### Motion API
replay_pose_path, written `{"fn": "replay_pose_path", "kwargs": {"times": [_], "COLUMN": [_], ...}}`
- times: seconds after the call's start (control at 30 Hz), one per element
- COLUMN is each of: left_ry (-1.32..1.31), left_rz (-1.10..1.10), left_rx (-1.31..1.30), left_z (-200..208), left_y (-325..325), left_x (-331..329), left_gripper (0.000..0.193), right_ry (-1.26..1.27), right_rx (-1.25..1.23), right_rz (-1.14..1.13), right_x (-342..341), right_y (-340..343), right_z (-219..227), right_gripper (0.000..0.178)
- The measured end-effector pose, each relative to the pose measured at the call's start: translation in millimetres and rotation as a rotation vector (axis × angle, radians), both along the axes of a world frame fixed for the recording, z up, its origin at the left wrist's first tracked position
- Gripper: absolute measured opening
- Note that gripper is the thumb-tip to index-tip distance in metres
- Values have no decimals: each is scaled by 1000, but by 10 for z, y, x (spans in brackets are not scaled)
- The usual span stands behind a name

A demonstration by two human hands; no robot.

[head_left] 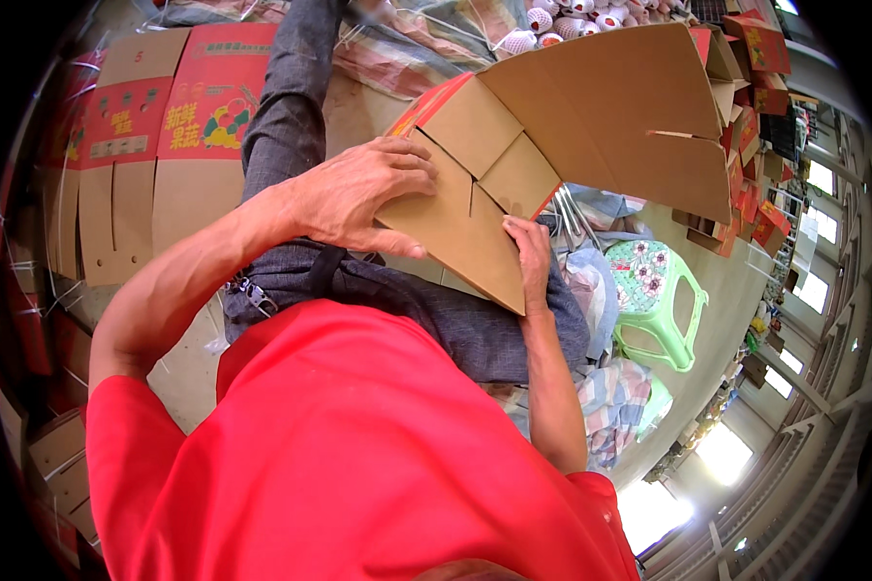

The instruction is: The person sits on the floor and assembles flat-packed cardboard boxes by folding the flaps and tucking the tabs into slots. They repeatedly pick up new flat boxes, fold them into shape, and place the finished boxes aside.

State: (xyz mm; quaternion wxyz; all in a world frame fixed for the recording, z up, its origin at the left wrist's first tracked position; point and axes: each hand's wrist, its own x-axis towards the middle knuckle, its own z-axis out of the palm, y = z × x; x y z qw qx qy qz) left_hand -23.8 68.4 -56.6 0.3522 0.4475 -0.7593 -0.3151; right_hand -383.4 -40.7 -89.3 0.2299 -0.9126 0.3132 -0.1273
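A brown cardboard box (455, 228) with red printed sides rests across my thighs, its interlocking flaps folded over one end. One long panel (610, 102) stretches out to the far right, with a slit near its end. My left hand (373, 194) lies over the box's left edge, fingers extended onto the flaps and thumb apart near the front edge. At the right edge, my right hand (530, 257) grips the cardboard, fingertips bent over the folded flaps.
Flat red and brown cartons (213, 116) lean at the left. A green stool (659, 300) with a flowered seat stands at the right, beside striped cloth (601, 407). Net-wrapped fruit (567, 21) lies at the far side. More cartons (765, 228) are stacked at the far right.
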Motion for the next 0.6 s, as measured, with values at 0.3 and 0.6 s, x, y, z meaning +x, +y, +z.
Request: {"fn": "replay_pose_path", "kwargs": {"times": [0.3,0.6], "left_ry": [60,13], "left_rz": [91,222], "left_rx": [89,196], "left_z": [-339,-316], "left_y": [-306,-332], "left_x": [-15,-87], "left_gripper": [67,53], "right_ry": [171,-508], "right_rx": [-108,372], "right_rz": [-131,-411], "right_x": [31,-71], "right_y": [-31,41], "right_z": [-31,278], "right_gripper": [30,48]}}
